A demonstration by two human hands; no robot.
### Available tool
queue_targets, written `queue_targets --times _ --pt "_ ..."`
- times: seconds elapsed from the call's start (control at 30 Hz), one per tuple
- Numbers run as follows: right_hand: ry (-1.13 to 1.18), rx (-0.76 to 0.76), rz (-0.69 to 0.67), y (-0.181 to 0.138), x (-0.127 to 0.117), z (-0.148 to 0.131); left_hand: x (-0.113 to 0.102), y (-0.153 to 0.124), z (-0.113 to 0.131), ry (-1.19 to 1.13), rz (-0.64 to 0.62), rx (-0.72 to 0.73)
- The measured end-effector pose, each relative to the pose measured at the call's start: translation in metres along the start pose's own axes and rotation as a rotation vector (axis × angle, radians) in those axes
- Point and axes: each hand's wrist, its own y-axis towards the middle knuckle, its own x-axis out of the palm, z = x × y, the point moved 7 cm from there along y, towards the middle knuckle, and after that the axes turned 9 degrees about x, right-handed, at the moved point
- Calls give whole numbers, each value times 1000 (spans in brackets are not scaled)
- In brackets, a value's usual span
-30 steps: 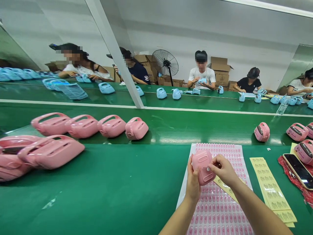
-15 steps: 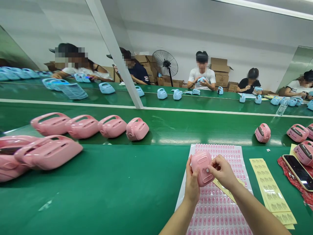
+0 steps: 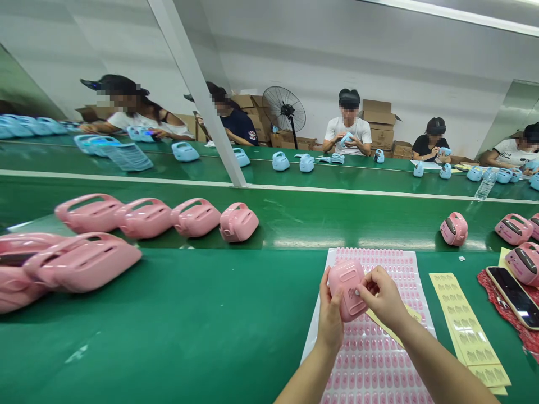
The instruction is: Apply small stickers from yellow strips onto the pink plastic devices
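The pink case [image 3: 346,289] is in the person's two hands, above a sheet of pink stickers [image 3: 370,362] on the green bench [image 3: 189,331]. Clock positions are taken from this case.

The left hand [image 3: 330,314] grips the case along its 9 o'clock side, fingers wrapped round the edge. The right hand [image 3: 385,294] comes in from 4 o'clock; its thumb and forefinger are narrow, close to a small white spot on the face, beside dark printed marks. Whether they pinch anything cannot be told.

A yellow strip [image 3: 381,325] lies partly under the right hand. Overlapping yellow label sheets [image 3: 467,328] lie between 3 and 4 o'clock. At 3 o'clock, a phone [image 3: 514,297] rests on red cloth [image 3: 492,297]. One pink unit [image 3: 454,229] stands at 2 o'clock. A row of four pink units [image 3: 196,217] stands between 9 and 10 o'clock. At 12 o'clock, a co-worker in white [image 3: 360,132] holds a blue unit [image 3: 346,139].
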Motion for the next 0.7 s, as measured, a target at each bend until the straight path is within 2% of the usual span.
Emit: queue_targets --times 0.43,0.53,0.7 --pt "-86 -152 93 -4 0 -5 0 -1 2 -44 26 2" --pt "-158 -239 139 -6 0 -7 0 -2 3 -59 33 -17" --pt "-385 -475 267 -22 7 -16 0 -5 2 -63 82 -39"
